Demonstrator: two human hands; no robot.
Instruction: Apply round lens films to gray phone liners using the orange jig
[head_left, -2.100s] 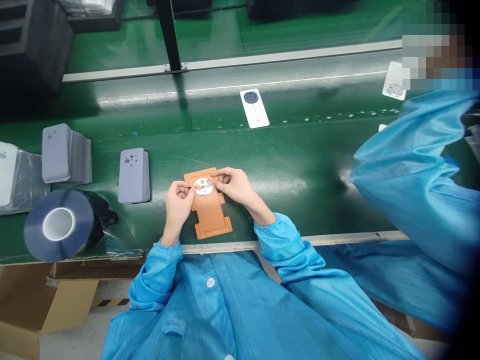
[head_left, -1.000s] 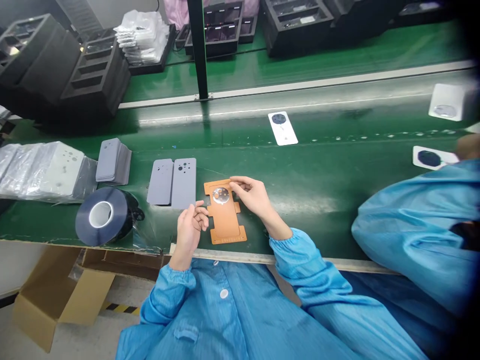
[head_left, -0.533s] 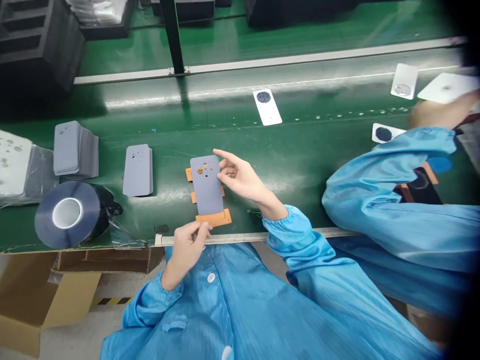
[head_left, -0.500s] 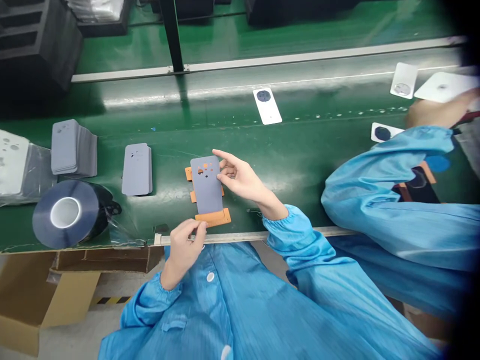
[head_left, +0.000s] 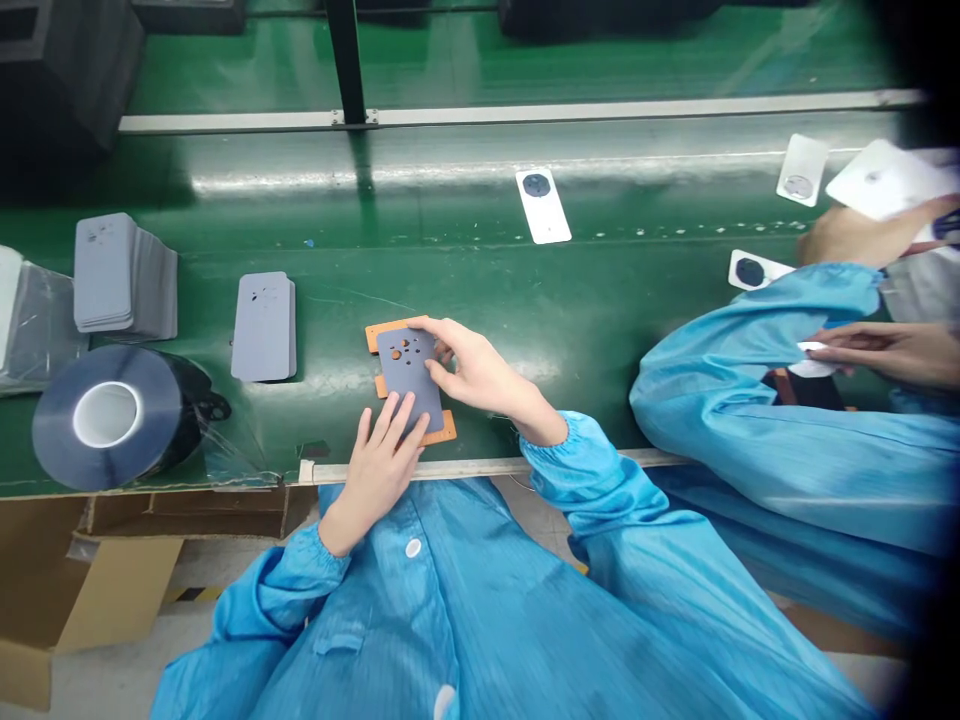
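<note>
A grey phone-shaped plate (head_left: 412,385) with several small holes near its top lies on an orange fixture (head_left: 386,333), slightly tilted to it. My left hand (head_left: 381,460) rests with spread fingers on the lower end of the plate. At the upper right edge, the thumb and index finger of my right hand (head_left: 480,372) touch the plate with a gap between them; its other fingers are curled. A small grey stack (head_left: 262,328) lies to the left, with a taller grey stack (head_left: 105,270) farther left.
A roll of clear film (head_left: 106,415) stands at the left front beside wrapped sheets (head_left: 45,320). A white plate (head_left: 544,207) lies behind. At the right, a co-worker's blue sleeve (head_left: 720,350) and hands reach over the table. Cardboard boxes (head_left: 120,595) are below the front edge.
My left hand has moved from the fixture's lower bar onto the plate and its fingers have spread. The plate sits lower, uncovering the fixture's top bar. A co-worker's second hand has appeared.
</note>
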